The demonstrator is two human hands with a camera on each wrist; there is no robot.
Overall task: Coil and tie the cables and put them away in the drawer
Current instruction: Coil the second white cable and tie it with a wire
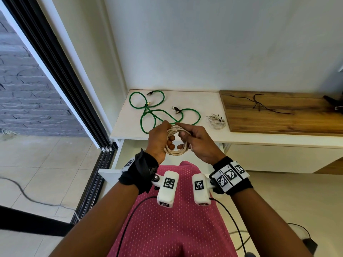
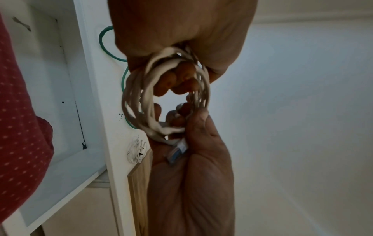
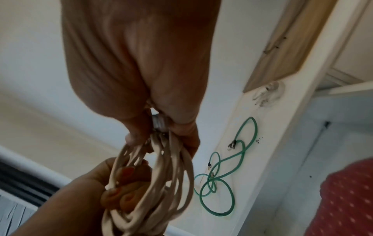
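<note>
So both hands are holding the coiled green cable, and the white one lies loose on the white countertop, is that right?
Not quite: the colours are swapped. In the head view the left hand and right hand hold the coiled white cable, and the green cable lies loose on the white countertop.

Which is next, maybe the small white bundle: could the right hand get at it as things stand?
Probably not yet. The way to the small white bundle on the white top looks free, with nothing over it, but the right hand grips the white coil together with the left hand.
</note>
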